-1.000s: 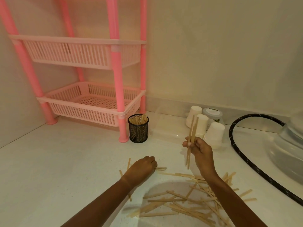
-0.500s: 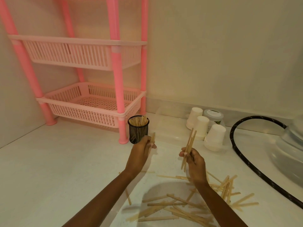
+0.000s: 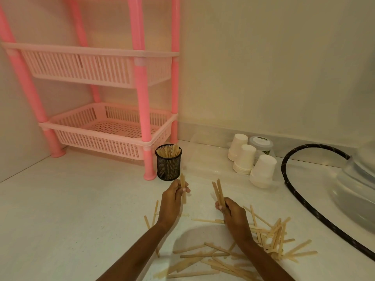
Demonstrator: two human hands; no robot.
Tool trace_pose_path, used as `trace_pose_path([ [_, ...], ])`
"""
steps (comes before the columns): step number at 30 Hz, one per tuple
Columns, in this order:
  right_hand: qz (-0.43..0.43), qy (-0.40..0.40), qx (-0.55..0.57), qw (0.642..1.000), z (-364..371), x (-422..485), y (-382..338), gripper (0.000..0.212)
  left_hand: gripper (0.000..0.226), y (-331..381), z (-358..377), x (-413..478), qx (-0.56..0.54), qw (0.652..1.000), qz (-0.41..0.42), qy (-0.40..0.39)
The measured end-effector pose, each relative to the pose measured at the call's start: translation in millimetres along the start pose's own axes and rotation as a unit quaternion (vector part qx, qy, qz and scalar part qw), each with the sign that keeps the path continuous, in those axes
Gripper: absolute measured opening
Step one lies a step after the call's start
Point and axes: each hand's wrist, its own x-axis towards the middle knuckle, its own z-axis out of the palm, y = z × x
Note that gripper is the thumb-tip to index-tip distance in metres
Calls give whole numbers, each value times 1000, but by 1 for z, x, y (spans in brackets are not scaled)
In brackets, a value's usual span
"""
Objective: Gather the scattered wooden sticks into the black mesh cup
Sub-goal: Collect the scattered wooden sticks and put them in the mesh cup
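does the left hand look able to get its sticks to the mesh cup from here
Probably yes. The left hand, gripping sticks, sits just in front of the black mesh cup with nothing between them; the cup's open top, though partly filled with sticks, looks unobstructed.

Pink rack (image 3: 142, 98) w/ cream wall (image 3: 263, 67)

Warm dim light, soft shadows, edge distortion
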Motion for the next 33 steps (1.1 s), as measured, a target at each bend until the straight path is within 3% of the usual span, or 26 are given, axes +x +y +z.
trace_pose_path([
  [8,27,-31,-47,998,-5,14,-16,25,23,2,-4,7,44,999,-4,-30],
  [12,-36,-43,-146,988,-11,40,-40,24,21,22,-25,33,50,998,23,11],
  [15,-138,-40,-260,955,-17,65,-66,31,19,41,-43,60,70,995,45,50],
  [20,-240,-5,-443,864,-13,111,-116,31,24,55,-64,102,261,962,70,30],
  [22,-278,5,-513,812,-9,127,-130,29,26,61,-67,113,399,915,60,-20],
  [25,-313,-14,-590,744,0,148,-145,28,26,73,-68,125,607,787,87,-65],
  [28,-375,18,-687,622,9,154,-153,5,23,78,-65,136,709,684,145,-91],
  [29,-375,28,-715,589,13,154,-156,7,21,79,-63,139,725,662,163,-102],
  [33,-394,9,-734,554,30,158,-155,21,19,77,-57,150,756,604,215,-133],
])
